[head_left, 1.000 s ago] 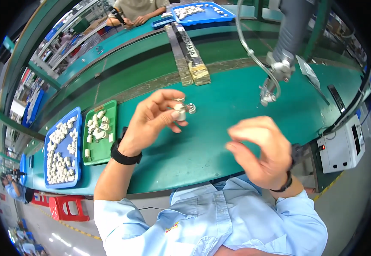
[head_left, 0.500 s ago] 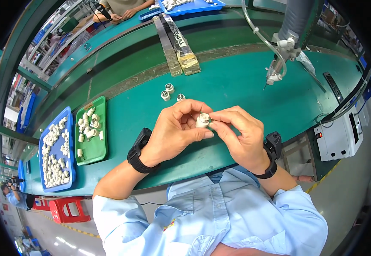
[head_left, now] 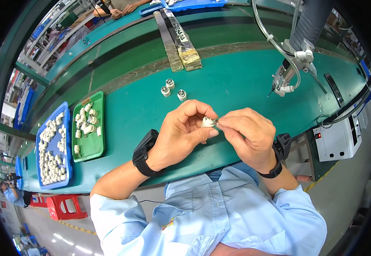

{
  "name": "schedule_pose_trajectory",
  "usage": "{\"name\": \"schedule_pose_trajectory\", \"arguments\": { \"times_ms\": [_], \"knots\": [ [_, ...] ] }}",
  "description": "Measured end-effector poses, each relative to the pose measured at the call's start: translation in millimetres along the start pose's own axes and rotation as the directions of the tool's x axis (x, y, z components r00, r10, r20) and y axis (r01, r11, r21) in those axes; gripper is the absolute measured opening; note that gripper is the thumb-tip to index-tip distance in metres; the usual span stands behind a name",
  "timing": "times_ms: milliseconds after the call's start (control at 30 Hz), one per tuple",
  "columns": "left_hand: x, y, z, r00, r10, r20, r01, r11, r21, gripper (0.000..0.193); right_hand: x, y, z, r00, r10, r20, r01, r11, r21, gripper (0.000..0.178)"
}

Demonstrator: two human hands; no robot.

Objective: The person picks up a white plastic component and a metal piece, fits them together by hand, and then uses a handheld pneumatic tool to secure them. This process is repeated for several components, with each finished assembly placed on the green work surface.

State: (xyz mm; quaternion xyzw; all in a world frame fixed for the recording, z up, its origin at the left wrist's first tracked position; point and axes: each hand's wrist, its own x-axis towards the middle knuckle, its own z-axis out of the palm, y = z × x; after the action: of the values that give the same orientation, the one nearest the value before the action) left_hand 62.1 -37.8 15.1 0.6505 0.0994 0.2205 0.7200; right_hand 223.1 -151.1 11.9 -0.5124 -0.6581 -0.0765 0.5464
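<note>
Near the bench's front edge, my left hand pinches a white cylindrical socket between thumb and fingers. Its open end tilts toward my right hand. The right thumb and forefinger close on a small metal piece at that end, partly hidden by the fingertips. Just beyond my hands, three similar sockets with dark tops stand upright on the green bench top.
To the left, a green tray and a blue tray hold white parts. A jointed tool hangs at the right, near a white box. Taped bars lie beyond. Another person's hands rest at the far side.
The socket now tilts further toward my right hand, which has shifted slightly right. The hanging tool appears further right in view, and the whole view has shifted a little.
</note>
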Motion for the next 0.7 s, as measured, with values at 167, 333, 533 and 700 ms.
{"name": "schedule_pose_trajectory", "arguments": {
  "times_ms": [167, 333, 533, 700],
  "knots": [
    [0, -1, 1, 1.0, 0.016, -0.022, -0.013, 0.991, 0.132, 0.025, 0, 0, -4, 0.999, -0.035, 0.021, 0.037, 0.996, -0.08, 0.02],
    [-1, -6, 4, 0.998, 0.058, -0.027, -0.056, 0.996, 0.069, 0.022, -6, 3, -4, 1.0, 0.025, 0.011, -0.024, 0.999, -0.036, 0.019],
    [-2, -11, 4, 1.0, 0.023, -0.02, -0.023, 0.999, 0.024, 0.021, -9, -3, -3, 0.989, 0.134, 0.062, -0.137, 0.989, 0.048, 0.018],
    [-1, -13, 3, 1.0, -0.008, 0.014, 0.009, 0.999, -0.034, 0.019, -14, -1, -6, 0.957, 0.261, 0.13, -0.284, 0.934, 0.215, 0.018]
  ]
}}
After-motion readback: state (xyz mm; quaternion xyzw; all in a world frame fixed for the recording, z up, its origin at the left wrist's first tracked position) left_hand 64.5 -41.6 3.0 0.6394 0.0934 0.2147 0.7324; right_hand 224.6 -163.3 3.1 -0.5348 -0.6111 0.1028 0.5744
